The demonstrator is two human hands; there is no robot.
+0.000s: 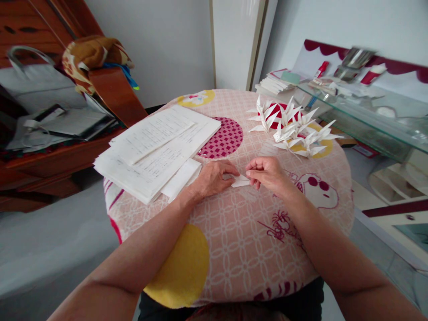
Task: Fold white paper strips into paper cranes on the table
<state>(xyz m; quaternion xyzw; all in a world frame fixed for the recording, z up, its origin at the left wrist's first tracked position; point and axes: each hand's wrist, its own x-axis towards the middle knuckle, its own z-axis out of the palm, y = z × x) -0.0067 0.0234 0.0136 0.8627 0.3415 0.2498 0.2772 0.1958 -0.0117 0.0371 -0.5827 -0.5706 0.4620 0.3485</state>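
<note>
A small folded piece of white paper (241, 181) lies on the patterned tablecloth (230, 236) between my hands. My left hand (217, 177) rests over its left end, fingers bent and pressing it to the cloth. At the other end, my right hand (265, 173) pinches the pointed tip between thumb and fingers. Part of the paper is hidden under the left fingers. Beyond my right hand stands a group of several folded white paper cranes (290, 125). Left of my left hand are white paper strips (182, 178) beside a stack of written sheets (157, 149).
A glass shelf (364, 120) with cups and small items stands close to the table's right side. Behind the cranes is a pile of papers (272, 84). On the left, a wooden bench (113, 96) holds a grey bag (36, 89) and a dark flat device (78, 122).
</note>
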